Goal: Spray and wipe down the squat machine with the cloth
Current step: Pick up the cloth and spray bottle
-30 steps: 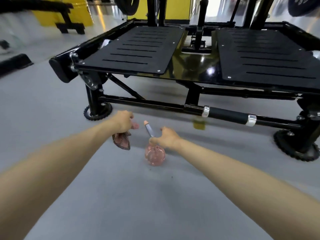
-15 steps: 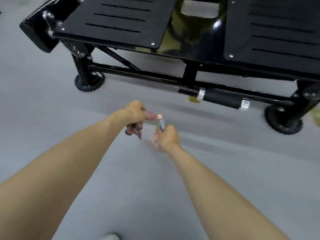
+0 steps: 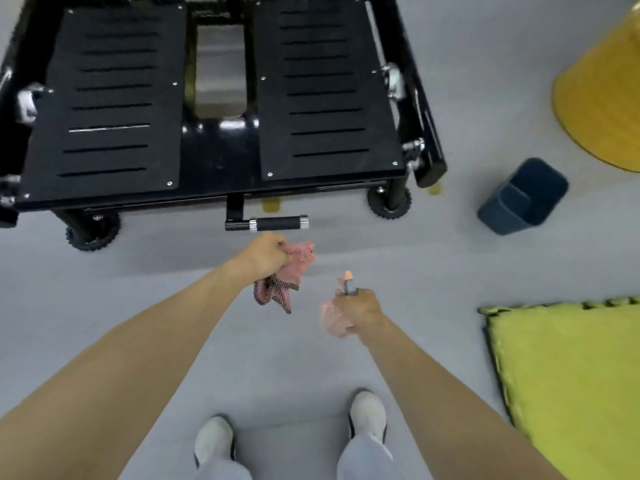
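The squat machine (image 3: 221,154) stands on the grey floor (image 3: 433,265) ahead of the person, its two slotted footplates facing up. The left grip (image 3: 268,252) is clenched round a bunched pink cloth (image 3: 298,261) near the machine's front handle (image 3: 277,223). The right grip (image 3: 360,308) is curled round a pink spray bottle (image 3: 332,318), nozzle up, beside the cloth.

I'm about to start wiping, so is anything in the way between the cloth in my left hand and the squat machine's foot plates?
Nothing loose. The left hand holds the cloth short of the machine's black handle, which juts out before the foot plates. The blue bin stands well aside.
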